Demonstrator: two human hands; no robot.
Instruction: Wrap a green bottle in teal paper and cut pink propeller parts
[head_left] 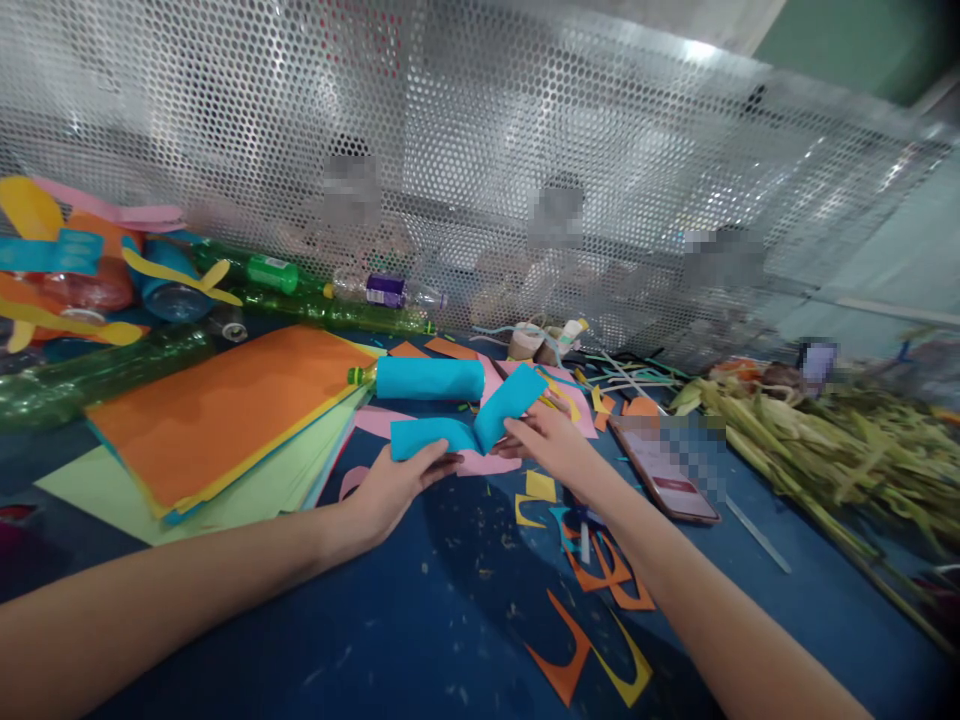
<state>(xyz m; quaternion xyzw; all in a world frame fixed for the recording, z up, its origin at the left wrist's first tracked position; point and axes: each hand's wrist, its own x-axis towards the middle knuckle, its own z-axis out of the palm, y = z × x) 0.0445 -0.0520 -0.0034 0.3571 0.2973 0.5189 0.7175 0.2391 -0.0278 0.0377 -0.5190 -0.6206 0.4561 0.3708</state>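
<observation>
Where the hands meet: left hand [394, 490] and right hand [551, 445] each pinch one half of a blue paper strip [456, 433], thumbs above, fingers partly curled beneath; no other item seen held.
Blue strip: above the worktop [337, 620], bent into a V, right half raised; the two-handed grip presumably keeps the limp paper spread.
Blue-wrapped bottle: on its side just beyond the strip, cap [355, 376] toward the left edge; judged kept close for easy reach.
Paper stack: orange sheet [240, 420] uppermost, left of the hands, apparently set aside from the working spot.
Curved paper scraps [577, 660]: orange and yellow, loose by the right forearm; judged to be offcuts.
Smartphone [660, 475]: flat, screen up, toward the right edge, seemingly placed for viewing.
Corn husks [795, 460]: heaped along the right edge.
Green plastic bottles [97, 370]: near the far left corner and far edge.
Worktop surface: dark blue, flecked with pale marks.
Room: perforated metal panel [465, 120] behind the far edge, bright reflections throughout.
</observation>
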